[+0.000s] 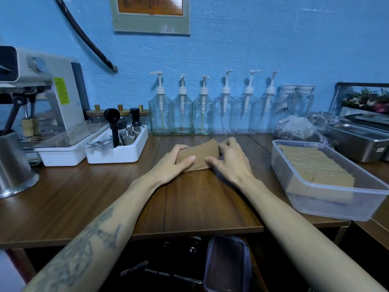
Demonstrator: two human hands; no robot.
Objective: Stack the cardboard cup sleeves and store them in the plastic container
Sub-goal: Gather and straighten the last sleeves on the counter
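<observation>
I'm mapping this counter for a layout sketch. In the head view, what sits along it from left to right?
Steel cup → espresso machine → white tool tray → left hand → sleeve stack → right hand → plastic container.

A wooden table stands against a blue wall. At the left sit a white espresso machine, a steel jug and a white tray holding a black scoop and a tamper. A row of clear pump bottles lines the wall. At the right are a plastic bag and steel pans. A framed picture hangs above. A dark lid lies below the table edge.
</observation>
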